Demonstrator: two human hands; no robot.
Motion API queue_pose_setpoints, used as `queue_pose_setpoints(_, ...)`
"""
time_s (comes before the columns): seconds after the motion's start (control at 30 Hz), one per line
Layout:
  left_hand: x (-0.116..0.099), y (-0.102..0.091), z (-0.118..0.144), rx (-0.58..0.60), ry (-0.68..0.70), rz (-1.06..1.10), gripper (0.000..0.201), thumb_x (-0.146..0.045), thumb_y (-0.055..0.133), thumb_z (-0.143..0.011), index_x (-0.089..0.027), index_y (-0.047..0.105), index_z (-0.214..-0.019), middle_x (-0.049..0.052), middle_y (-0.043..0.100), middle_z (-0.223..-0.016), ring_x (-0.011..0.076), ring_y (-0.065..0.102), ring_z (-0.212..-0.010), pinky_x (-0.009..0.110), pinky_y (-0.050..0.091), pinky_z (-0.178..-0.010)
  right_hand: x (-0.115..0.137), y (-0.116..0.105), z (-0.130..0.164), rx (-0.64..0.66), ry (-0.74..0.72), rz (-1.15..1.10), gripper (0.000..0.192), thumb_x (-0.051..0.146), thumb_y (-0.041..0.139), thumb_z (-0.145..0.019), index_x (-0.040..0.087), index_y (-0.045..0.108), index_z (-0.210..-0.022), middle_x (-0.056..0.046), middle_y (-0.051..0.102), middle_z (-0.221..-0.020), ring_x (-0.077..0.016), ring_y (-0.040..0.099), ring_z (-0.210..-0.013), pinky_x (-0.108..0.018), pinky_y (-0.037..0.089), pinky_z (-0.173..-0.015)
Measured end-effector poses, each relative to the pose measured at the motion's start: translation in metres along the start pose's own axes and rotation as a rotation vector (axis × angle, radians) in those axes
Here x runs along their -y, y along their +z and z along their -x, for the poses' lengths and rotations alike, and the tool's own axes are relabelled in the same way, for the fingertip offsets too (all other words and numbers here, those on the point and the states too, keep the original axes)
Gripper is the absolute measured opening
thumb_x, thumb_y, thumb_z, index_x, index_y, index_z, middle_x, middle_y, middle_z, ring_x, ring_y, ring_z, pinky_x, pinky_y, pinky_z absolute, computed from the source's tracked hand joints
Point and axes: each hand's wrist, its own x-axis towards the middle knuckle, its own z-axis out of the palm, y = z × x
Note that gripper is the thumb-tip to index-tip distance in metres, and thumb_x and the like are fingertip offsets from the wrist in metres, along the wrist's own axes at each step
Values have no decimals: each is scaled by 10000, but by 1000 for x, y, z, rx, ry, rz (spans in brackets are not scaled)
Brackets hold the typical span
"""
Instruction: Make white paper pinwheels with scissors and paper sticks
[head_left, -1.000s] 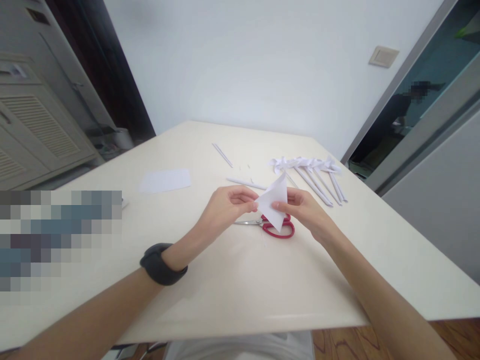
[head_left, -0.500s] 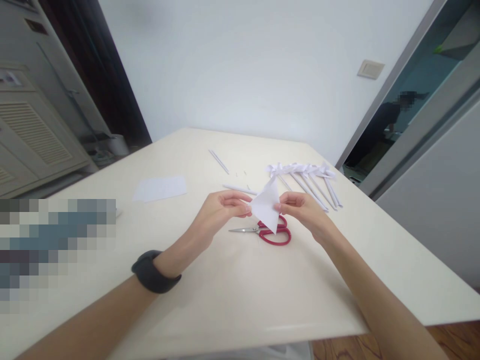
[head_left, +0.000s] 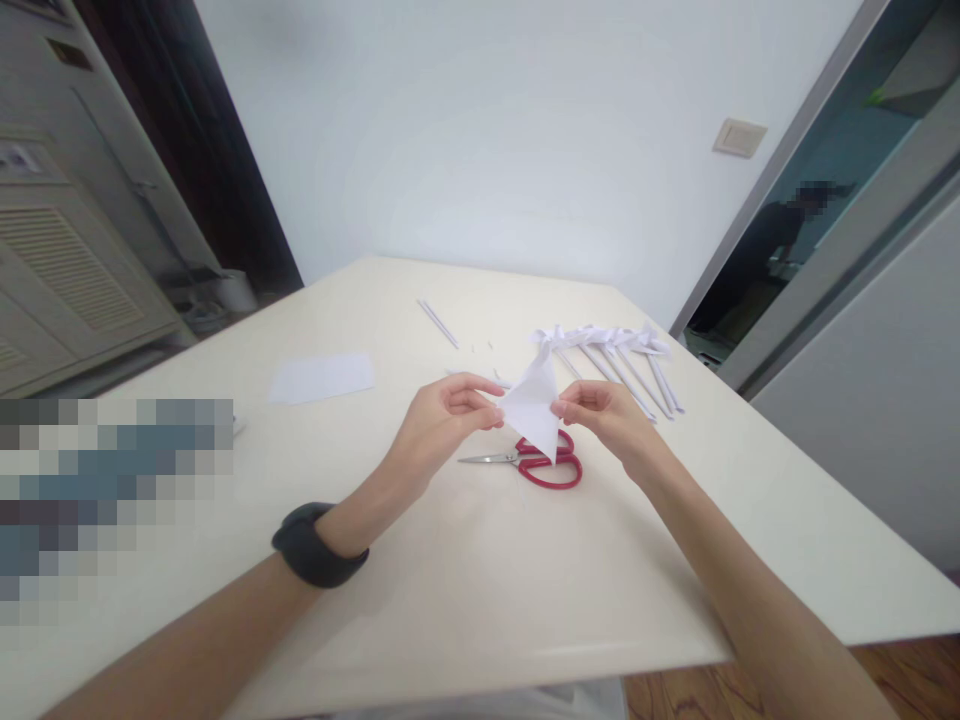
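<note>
Pinching folded paper (head_left: pixel 534 412) between both hands above red scissors (head_left: pixel 547 467).

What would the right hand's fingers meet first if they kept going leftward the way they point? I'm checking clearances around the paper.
The folded white paper the right hand already pinches; beyond it, probably the left hand.

We see bare desk (head_left: pixel 480 590) near us; red scissors (head_left: pixel 544 466) lie just beneath the hands, paper sticks (head_left: pixel 630 360) crowd far right, and perhaps a loose sheet (head_left: pixel 321 377) left.
</note>
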Motion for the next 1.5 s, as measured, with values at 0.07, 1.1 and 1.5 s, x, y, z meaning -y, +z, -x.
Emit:
queue_pose_setpoints(0.07,0,1,0,0,3,2,219,-211,644,-688,-186,631,-905,4,672,-693,180,650,-751,296,478,-758,-3,1,-1,-6,-6,5,194,316,635,-733,159,559,-651,7,573,-652,-115,512,-624,-254,378,-612)
queue_pose_setpoints(1.1,6,-3,-3,-59,-104,63,396,-258,710,-674,-215,537,-1028,-14,665,-755,171,612,-807,323,396,-821,-2,4,-1,-35,54,34,202,358,643,-744,162,680,-778,-26,664,-797,-142,567,-751,-264,409,-707)
queue_pose_setpoints(1.5,6,-6,-3,-47,-68,84,351,-253,707,-671,-209,553,-984,-13,672,-736,165,611,-785,306,402,-787,-6,1,-3,-27,43,-16,187,342,654,-726,157,632,-708,-14,637,-737,-140,572,-725,-267,413,-696)
